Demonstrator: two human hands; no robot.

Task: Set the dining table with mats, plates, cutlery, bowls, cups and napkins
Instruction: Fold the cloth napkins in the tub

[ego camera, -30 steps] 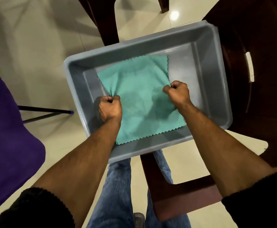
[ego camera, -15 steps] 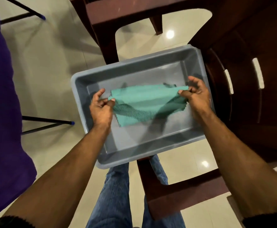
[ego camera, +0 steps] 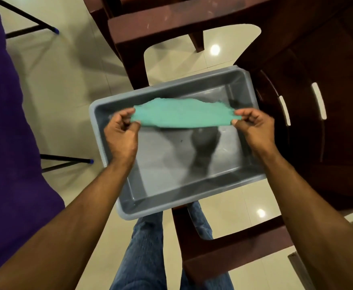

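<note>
- Shiny pale floor, with a brown chair at the upper right.
- A grey tub sits mid-frame.
- The left hand and right hand each pinch an end of the green cloth, stretched above the tub.

Brown chairs, purple cloth

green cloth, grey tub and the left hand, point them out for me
green cloth (ego camera: 182,115), head view, middle of the stretched fabric
grey tub (ego camera: 171,203), head view, near wall
left hand (ego camera: 122,136), head view, back of the hand
</note>
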